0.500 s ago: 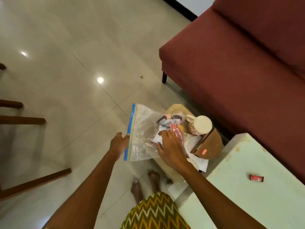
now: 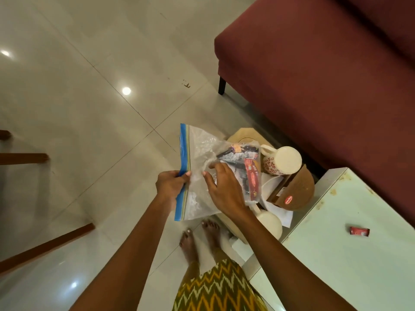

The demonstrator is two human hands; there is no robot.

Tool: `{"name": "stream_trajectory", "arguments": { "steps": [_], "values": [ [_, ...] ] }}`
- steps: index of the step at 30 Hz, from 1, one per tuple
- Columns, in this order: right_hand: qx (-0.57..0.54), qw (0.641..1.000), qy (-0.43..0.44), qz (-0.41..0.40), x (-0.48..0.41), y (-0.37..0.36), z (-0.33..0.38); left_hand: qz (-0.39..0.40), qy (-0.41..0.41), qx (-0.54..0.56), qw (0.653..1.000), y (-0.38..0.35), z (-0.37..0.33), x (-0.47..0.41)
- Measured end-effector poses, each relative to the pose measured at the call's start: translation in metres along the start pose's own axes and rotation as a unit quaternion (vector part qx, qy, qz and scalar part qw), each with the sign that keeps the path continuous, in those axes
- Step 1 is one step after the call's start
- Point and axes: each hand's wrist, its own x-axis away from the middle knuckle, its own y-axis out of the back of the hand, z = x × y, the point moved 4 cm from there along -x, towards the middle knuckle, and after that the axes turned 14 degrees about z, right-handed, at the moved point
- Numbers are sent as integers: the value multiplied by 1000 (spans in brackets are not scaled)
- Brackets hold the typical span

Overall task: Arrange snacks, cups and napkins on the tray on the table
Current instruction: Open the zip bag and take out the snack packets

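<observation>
Pinching the blue zip edge of a clear plastic bag [image 2: 203,176], the left grip [image 2: 171,185] is closed on that strip. The right grip [image 2: 224,189] lies spread on the bag's face, its fingers [image 2: 219,170] pressing the plastic; whether it clasps anything, I cannot tell. Snack packets [image 2: 244,167] sit inside the bag, just beyond the right grip. A floral cup [image 2: 280,162] stands further right, on the wooden tray [image 2: 243,134].

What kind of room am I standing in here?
Probably a home living room: a maroon sofa on a glossy tiled floor, a low white table, and wooden chair legs nearby.
</observation>
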Motion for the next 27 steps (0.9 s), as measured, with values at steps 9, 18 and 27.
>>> {"name": "stream_trajectory", "arguments": {
  "steps": [9, 18, 27],
  "values": [
    [-96, 992, -14, -83, 19, 39, 35, 93, -91, 19, 991, -42, -52, 63],
    [-185, 965, -58, -174, 65, 81, 72, 138, -162, -28, 977, -57, -84, 122],
    [-331, 929, -13, -163, 141, 110, 118, 130, -329, -143, 924, -38, -114, 228]
  ]
}}
